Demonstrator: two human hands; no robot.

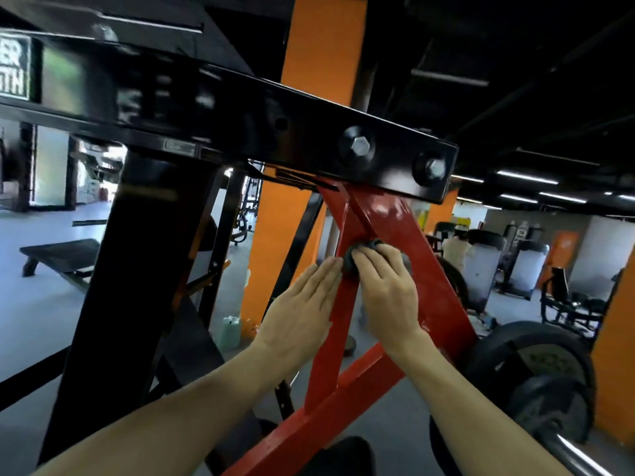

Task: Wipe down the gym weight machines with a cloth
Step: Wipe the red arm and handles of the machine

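Cloth (357, 257), dark grey and bunched up, sits just right of the middle of the frame, pressed against the red bar (347, 304) of the weight machine where two red bars cross. We see the right hand (385, 293) lying over it, fingers close together and curled down on the cloth, so most of the cloth is hidden. The left hand (302, 310) is just beside it to the left, flat, with straight fingers pressed together, and the fingertips touch the edge of the same red bar. Above the hands, a black beam (309, 132) with two large bolts runs across the upper middle of the frame. Behind it stands an orange pillar (285, 252). At the lower right we see black weight plates (536, 379) on a bar. At the middle left a black bench (62, 255) stands on the grey floor (41, 321), blurred.
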